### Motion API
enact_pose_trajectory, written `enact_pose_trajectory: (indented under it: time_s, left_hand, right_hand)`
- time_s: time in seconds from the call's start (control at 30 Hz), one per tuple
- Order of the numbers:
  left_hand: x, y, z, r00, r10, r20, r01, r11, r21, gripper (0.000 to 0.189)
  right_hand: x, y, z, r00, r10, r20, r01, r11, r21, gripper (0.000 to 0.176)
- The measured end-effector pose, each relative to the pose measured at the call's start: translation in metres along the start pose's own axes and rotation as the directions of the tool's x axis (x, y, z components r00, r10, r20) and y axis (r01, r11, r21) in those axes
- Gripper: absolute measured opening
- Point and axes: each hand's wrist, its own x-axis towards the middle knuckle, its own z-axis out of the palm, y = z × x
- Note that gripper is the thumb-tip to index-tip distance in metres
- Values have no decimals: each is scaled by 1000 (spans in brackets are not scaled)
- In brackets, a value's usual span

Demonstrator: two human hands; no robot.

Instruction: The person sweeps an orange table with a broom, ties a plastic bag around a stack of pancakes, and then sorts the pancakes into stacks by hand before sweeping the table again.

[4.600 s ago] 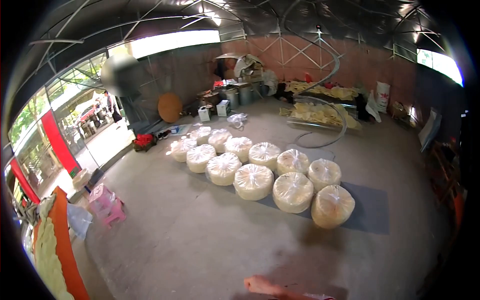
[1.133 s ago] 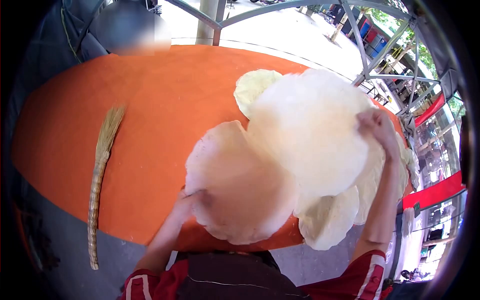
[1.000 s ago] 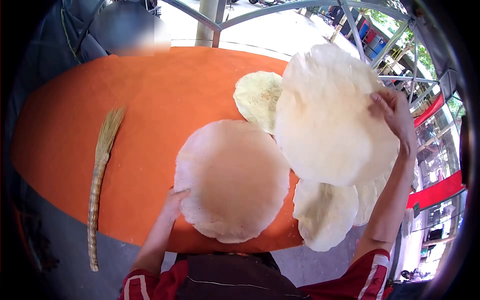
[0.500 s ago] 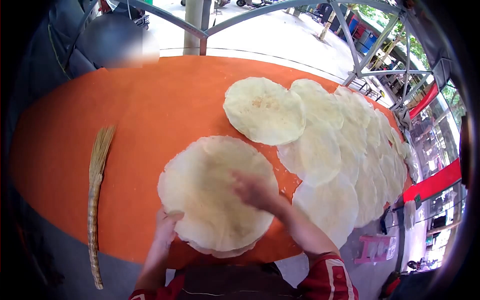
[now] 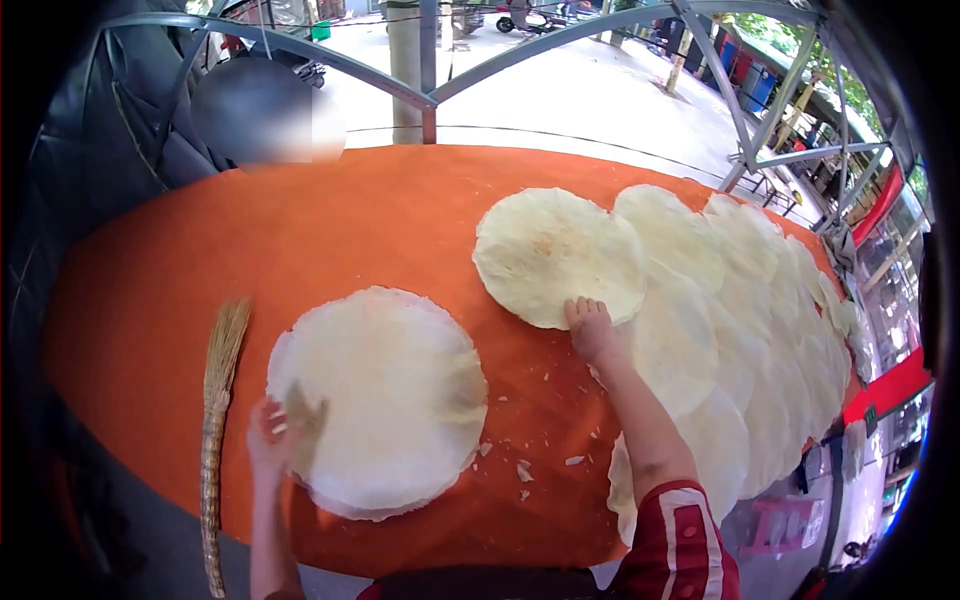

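A stack of thin, round, pale flatbreads [image 5: 375, 400] lies on the orange table cover in front of me. Just off its left edge is my left hand [image 5: 272, 435], fingers apart and slightly blurred, holding nothing; its shadow falls on the top sheet. Farther back and to the right, a single flatbread [image 5: 555, 250] with a browned centre overlaps its neighbours. My right hand [image 5: 592, 328] pinches the near edge of that one, fingers on top and the thumb hidden.
Many overlapping flatbreads [image 5: 740, 340] cover the table's right side. Left of the stack lies a straw hand broom [image 5: 218, 390]. Crumbs [image 5: 525, 470] are scattered on the orange cover [image 5: 330, 215]. Metal frame bars [image 5: 560, 40] rise beyond the far edge, and a pink stool [image 5: 780, 525] stands at lower right.
My right hand has gone from over the stack to the edge of the browned flatbread. My left hand has let go of the stack's edge. The stack now sits farther left, and the view has shifted.
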Motion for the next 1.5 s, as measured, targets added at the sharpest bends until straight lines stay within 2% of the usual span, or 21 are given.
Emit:
enact_pose_trajectory:
  time_s: [0.1,0.13,0.17,0.27,0.3,0.33,0.4,0.53,0.6,0.7,0.77,0.83,0.9,1.0,1.03,1.07,1.17,1.23,1.4,1.43,1.5]
  left_hand:
    - [-23,38,62,972,-21,234,54,990,-133,49]
    - [-27,42,82,953,-55,297,108,980,-165,48]
    - [-32,44,103,913,-71,401,207,929,-306,50]
    - [-40,50,170,700,-138,701,520,771,-367,65]
    - [-49,63,193,681,-226,697,608,704,-366,66]
    - [-48,84,202,591,-65,804,645,637,-422,68]
    - [-57,86,225,691,54,720,525,648,-552,69]
    - [-62,71,226,675,167,719,498,616,-611,68]
    - [-58,69,219,668,83,739,407,791,-457,66]
    - [-50,82,210,464,-85,882,555,804,-215,76]
    - [-62,80,216,673,105,732,491,677,-548,71]
    - [-69,59,218,717,70,694,544,566,-619,56]
    - [-75,65,201,754,-69,653,583,529,-617,32]
    - [-73,51,174,837,-150,527,439,760,-480,16]
    - [-68,50,161,855,-145,498,425,746,-513,14]
    - [-60,50,147,874,-140,465,408,732,-546,12]
    - [-34,38,116,894,-304,329,446,679,-584,10]
    - [-23,31,96,900,-366,238,431,660,-615,9]
    - [-19,-17,57,892,-450,47,428,804,-412,7]
    - [-26,-13,57,892,-450,46,421,786,-454,7]
    - [-49,-1,64,888,-458,37,405,741,-535,7]
  right_hand:
    - [22,4,-32,984,-15,177,-20,981,194,9]
    - [23,-3,-51,997,-79,27,70,966,248,10]
    - [20,-18,-73,991,-103,82,80,966,245,10]
    - [-20,-82,-142,960,-251,128,184,903,388,14]
    - [-31,-101,-157,909,-299,289,148,881,449,17]
    - [-43,-112,-165,859,-362,362,125,834,537,20]
    - [-58,-120,-168,820,-429,380,39,703,710,32]
    - [-75,-105,-156,891,-290,350,-211,418,884,58]
    - [-81,-104,-156,891,-236,389,-293,357,887,65]
    - [-90,-110,-148,911,-109,398,-365,238,900,60]
    - [-92,-113,-162,922,-15,388,-380,170,909,27]
    - [-97,-109,-161,946,101,309,-306,599,740,10]
    - [-91,-92,-154,984,128,125,-174,524,834,7]
    - [-54,-19,-175,924,307,228,-310,252,917,13]
    - [-39,22,-177,924,335,183,-334,479,812,16]
    - [-29,54,-191,938,319,137,-302,553,776,19]
    - [-3,95,-256,927,373,-37,-159,480,863,16]
    - [12,96,-296,912,397,-104,-184,622,761,15]
    - [33,-13,-349,913,62,-403,54,961,271,15]
    - [40,-31,-341,799,-111,-591,282,937,206,13]
    - [44,-70,-339,777,-154,-611,363,902,235,11]
